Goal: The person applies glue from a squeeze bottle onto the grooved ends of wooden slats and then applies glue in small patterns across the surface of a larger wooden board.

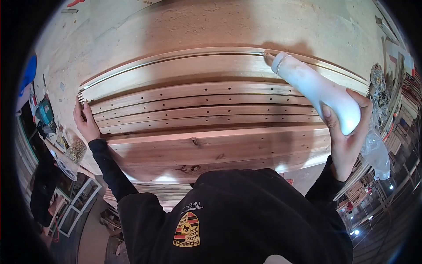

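Note:
My right hand (345, 121) is closed around a white squeeze bottle (314, 83), which is tilted to the left. The bottle's nozzle tip sits right at a long groove in the far wooden board (176, 68). A shiny pale line runs along that groove, left of the nozzle. My left hand (85, 121) is closed on the left end of the same board, thumb on the near side and fingers at the notched end. Several narrow wooden slats (193, 101) with small drilled holes lie between this board and a wider, knotty board (220, 149) nearest me.
The boards lie on a pale, stained worktable (202, 26). A teal power tool (44, 110) and a clear container of small fasteners (76, 152) are at the left. A clear plastic bag (376, 154) hangs at the right edge, near stacked timber (404, 110).

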